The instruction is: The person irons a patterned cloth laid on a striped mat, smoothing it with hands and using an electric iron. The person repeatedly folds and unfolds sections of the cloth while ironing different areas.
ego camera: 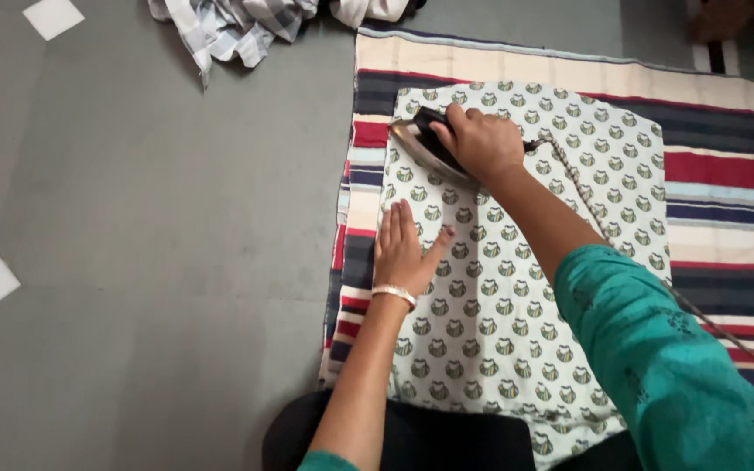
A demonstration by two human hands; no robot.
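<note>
- Right hand (pixel 480 141): reaching far forward, palm down, knuckles up, fingers curled in a closed grip, thumb hidden.
- Right arm: stretched on a diagonal from lower right, forearm bare, elbow only a little bent, upper arm in a green sleeve (pixel 656 349).
- Left hand (pixel 403 249): flat, palm down, four fingers straight and close together pointing forward, thumb spread out to the right.
- Left wrist: straight, ringed by a pale bangle (pixel 394 295).
- Left arm: bare forearm running up from the bottom edge, nearer the body than the right; green cuff just showing at the elbow.
- Hands apart, right ahead of left.
</note>
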